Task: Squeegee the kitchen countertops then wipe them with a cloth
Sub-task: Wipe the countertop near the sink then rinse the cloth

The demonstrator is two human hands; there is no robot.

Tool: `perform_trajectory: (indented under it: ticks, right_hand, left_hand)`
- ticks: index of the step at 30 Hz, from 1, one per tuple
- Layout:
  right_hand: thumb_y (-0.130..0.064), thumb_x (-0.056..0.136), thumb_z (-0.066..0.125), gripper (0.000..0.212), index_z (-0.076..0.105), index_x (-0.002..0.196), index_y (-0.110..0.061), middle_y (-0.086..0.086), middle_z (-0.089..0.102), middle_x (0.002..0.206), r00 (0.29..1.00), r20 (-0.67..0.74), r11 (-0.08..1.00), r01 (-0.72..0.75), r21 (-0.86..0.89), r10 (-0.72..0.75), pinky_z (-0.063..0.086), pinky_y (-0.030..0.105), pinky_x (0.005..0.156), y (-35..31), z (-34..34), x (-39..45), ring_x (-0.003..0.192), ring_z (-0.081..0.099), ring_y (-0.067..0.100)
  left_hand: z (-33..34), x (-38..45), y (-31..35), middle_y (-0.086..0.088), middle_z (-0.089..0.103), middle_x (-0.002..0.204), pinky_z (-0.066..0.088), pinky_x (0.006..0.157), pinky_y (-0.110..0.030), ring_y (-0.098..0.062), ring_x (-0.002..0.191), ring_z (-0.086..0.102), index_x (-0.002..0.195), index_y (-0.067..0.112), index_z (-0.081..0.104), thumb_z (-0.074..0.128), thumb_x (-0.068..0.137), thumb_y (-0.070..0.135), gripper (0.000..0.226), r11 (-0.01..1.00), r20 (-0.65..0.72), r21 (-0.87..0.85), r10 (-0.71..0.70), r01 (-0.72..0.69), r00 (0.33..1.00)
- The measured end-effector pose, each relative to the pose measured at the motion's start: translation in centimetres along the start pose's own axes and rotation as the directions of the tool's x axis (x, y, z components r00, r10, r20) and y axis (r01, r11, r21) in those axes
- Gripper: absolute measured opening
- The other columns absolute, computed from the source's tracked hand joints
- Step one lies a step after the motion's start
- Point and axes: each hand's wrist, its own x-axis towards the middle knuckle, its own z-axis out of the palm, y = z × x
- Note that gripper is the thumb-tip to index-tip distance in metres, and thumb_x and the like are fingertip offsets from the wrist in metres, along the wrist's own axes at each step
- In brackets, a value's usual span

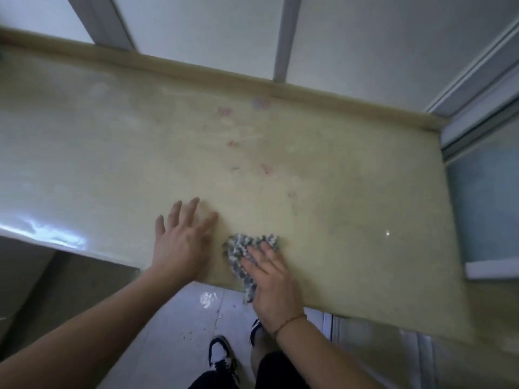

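Observation:
A beige countertop fills the middle of the head view, with faint red and purple marks near its centre. A grey and white knobbly cloth lies near the front edge. My right hand presses flat on the cloth with straight fingers, and part of the cloth hangs over the edge. My left hand rests flat on the bare countertop just left of the cloth, fingers spread. No squeegee is in view.
A raised beige lip runs along the back of the countertop below white wall panels. A window frame stands at the right end. Below the front edge are a tiled floor and my shoes.

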Motion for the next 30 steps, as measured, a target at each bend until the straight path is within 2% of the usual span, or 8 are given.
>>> perform_trajectory:
  ticks: [4, 9, 14, 19, 21, 23, 26, 30]
  right_hand:
    - [-0.014, 0.075, 0.036, 0.051, 0.073, 0.110, -0.017, 0.001, 0.065, 0.127, 0.995, 0.083, 0.998, 0.052, -0.018, -0.051, 0.050, 0.043, 0.098, -0.4, -1.0, -1.8, 0.123, 0.056, 0.027]
    - [-0.009, 0.077, 0.040, 0.049, 0.070, 0.115, -0.017, 0.001, 0.062, 0.131, 0.991, 0.087, 0.982, 0.118, -0.147, -0.106, 0.029, 0.041, 0.110, 4.7, -3.1, -2.7, 0.130, 0.049, 0.026]
    - [-0.007, 0.077, 0.040, 0.050, 0.070, 0.116, -0.015, 0.003, 0.060, 0.133, 0.998, 0.016, 0.988, 0.056, -0.145, -0.054, 0.031, 0.046, 0.108, 5.8, -2.8, -2.1, 0.132, 0.046, 0.028]
    - [-0.014, 0.075, 0.039, 0.049, 0.071, 0.110, -0.003, 0.015, 0.065, 0.124, 0.987, -0.111, 0.986, -0.127, -0.104, 0.115, 0.046, 0.051, 0.100, 11.9, -4.4, 9.6, 0.121, 0.055, 0.042]
    - [-0.013, 0.074, 0.037, 0.056, 0.065, 0.121, -0.002, 0.017, 0.057, 0.134, 0.971, -0.074, 0.967, -0.233, -0.104, 0.226, 0.035, 0.050, 0.111, 15.4, -6.2, 15.4, 0.132, 0.045, 0.041]
    - [-0.016, 0.077, 0.031, 0.063, 0.054, 0.136, -0.008, 0.011, 0.044, 0.148, 0.951, -0.028, 0.940, -0.308, -0.149, 0.308, 0.021, 0.038, 0.119, 18.2, -8.3, 20.9, 0.143, 0.029, 0.032]
    - [-0.014, 0.092, 0.042, 0.050, 0.049, 0.141, -0.016, 0.005, 0.037, 0.153, 0.936, -0.076, 0.914, -0.353, -0.199, 0.345, 0.024, 0.035, 0.117, 21.9, -9.8, 26.9, 0.144, 0.025, 0.026]
    - [-0.010, 0.089, 0.050, 0.049, 0.054, 0.136, -0.019, 0.004, 0.043, 0.149, 0.937, -0.147, 0.914, -0.343, -0.215, 0.317, 0.034, 0.036, 0.110, 23.3, -9.4, 29.3, 0.136, 0.037, 0.029]
  left_hand:
    - [0.9, -3.3, 3.0, -0.009, 0.046, 0.144, 0.034, 0.100, -0.064, -0.040, 0.133, 0.038, 0.125, 0.032, 0.057, 0.035, 0.084, 0.039, 0.047, 0.989, -0.041, -0.062, 0.133, -0.135, 0.990]
    - [0.7, -2.8, 3.8, -0.006, 0.045, 0.143, 0.028, 0.104, -0.066, -0.038, 0.135, 0.036, 0.126, 0.027, 0.058, 0.034, 0.086, 0.037, 0.047, 0.978, -0.031, -0.028, 0.207, -0.208, 0.978]
    - [0.8, -2.6, 6.0, -0.002, 0.049, 0.140, 0.030, 0.104, -0.063, -0.034, 0.133, 0.041, 0.126, 0.026, 0.057, 0.034, 0.093, 0.049, 0.047, 0.959, -0.048, -0.110, 0.257, -0.261, 0.965]
    - [0.8, 1.7, 9.6, -0.001, 0.045, 0.145, 0.026, 0.106, -0.065, -0.033, 0.136, 0.038, 0.132, 0.024, 0.054, 0.039, 0.089, 0.053, 0.054, 0.958, -0.022, -0.030, 0.286, -0.287, 0.958]
    - [0.1, 4.2, 11.0, 0.000, 0.040, 0.148, 0.026, 0.107, -0.063, -0.034, 0.135, 0.036, 0.132, 0.028, 0.051, 0.046, 0.081, 0.060, 0.061, 0.973, 0.026, 0.013, 0.231, -0.231, 0.973]
    - [-0.7, 6.0, 11.9, 0.000, 0.043, 0.145, 0.032, 0.103, -0.059, -0.035, 0.126, 0.042, 0.127, 0.032, 0.053, 0.058, 0.068, 0.063, 0.067, 0.982, 0.056, -0.001, 0.186, -0.186, 0.981]
    - [-1.1, 7.0, 12.5, -0.001, 0.052, 0.136, 0.039, 0.097, -0.056, -0.037, 0.115, 0.050, 0.116, 0.030, 0.060, 0.069, 0.056, 0.058, 0.067, 0.988, 0.045, -0.032, 0.151, -0.150, 0.988]
    - [-0.4, 6.8, 12.7, -0.001, 0.048, 0.142, 0.038, 0.096, -0.059, -0.036, 0.120, 0.046, 0.121, 0.030, 0.056, 0.068, 0.062, 0.054, 0.065, 0.990, 0.023, -0.025, 0.141, -0.140, 0.990]
